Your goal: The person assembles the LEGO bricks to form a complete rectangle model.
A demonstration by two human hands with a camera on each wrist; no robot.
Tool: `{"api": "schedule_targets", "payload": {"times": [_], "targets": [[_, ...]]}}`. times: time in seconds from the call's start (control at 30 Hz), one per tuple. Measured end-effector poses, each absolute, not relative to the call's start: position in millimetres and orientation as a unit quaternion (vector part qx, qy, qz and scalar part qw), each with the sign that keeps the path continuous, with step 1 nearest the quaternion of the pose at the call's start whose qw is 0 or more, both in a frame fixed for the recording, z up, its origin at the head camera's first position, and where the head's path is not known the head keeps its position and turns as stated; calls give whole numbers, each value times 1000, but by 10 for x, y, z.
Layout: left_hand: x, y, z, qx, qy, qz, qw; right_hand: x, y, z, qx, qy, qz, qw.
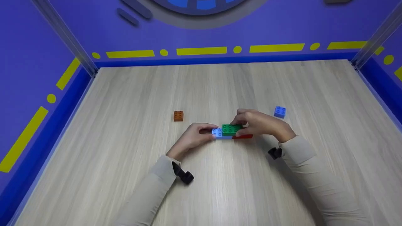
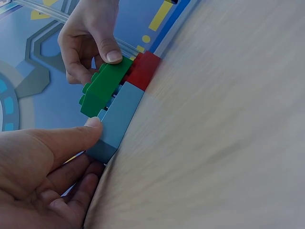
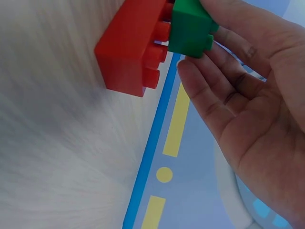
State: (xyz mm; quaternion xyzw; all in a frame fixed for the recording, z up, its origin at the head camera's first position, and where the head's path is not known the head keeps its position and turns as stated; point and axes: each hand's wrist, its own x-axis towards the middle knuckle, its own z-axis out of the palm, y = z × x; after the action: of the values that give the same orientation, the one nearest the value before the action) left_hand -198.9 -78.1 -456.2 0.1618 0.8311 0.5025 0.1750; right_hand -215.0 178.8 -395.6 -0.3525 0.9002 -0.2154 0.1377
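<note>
A light blue building brick (image 2: 123,117) and a red building brick (image 3: 125,50) stand end to end on the table. My left hand (image 1: 195,135) pinches the light blue brick at its left end, thumb on the near side. Over the joint between the two sits a green building brick (image 1: 230,129), its studs upward. The right hand (image 1: 262,123) grips this green brick between thumb and fingers. In the left wrist view, studs show in a narrow gap beneath the green brick, so it does not look flush with the bricks below.
An orange-brown brick (image 1: 178,115) lies to the left, beyond the left hand. Farther right, behind the right hand, is a small blue brick (image 1: 279,112). Blue-purple panels with yellow marks (image 1: 201,51) wall in the wooden table (image 1: 141,91) at the back and sides.
</note>
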Motion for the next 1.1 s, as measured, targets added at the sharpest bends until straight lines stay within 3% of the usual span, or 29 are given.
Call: {"api": "schedule_targets", "payload": {"times": [1.1], "targets": [[-2007,-779,-4568,153,829,505,186,-2185,1770,-3968,-339,899,-232,154]]}}
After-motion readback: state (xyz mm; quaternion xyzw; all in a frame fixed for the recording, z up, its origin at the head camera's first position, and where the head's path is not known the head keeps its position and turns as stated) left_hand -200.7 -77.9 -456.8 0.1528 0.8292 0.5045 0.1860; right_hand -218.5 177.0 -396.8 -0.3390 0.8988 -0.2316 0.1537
